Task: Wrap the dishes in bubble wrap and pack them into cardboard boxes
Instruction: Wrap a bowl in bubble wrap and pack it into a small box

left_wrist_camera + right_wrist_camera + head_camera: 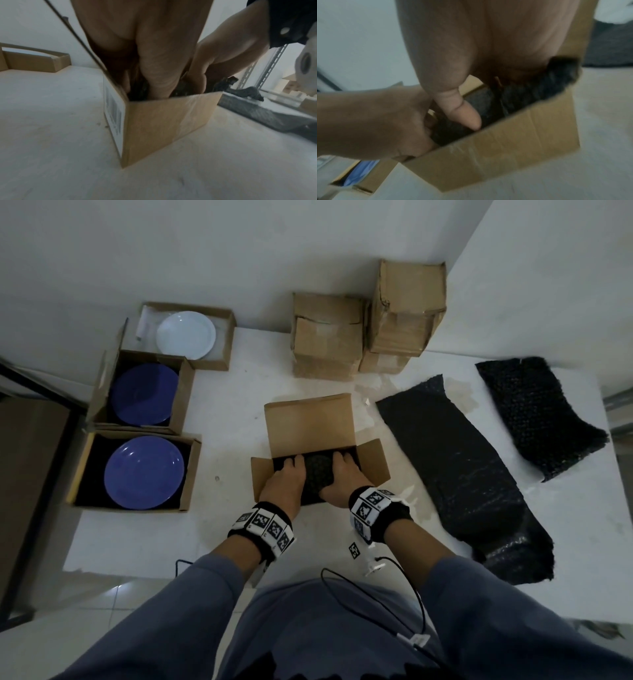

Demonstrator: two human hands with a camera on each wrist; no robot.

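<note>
Both hands [311,479] press a black-wrapped bundle [318,474] into the open box [310,422].

White work surface [212,529], faintly stained and scuffed, spread under and on every side of the grip point; plain white wall [239,251] behind it, with a second white wall [534,285] meeting it beyond and to the right. Pale glossy floor tiles [102,597] below the near edge, dark brown door or panel [30,474] far left. Perforated grey metal upright [267,63] past the right side, against a bright opening; light dim, even.
</note>
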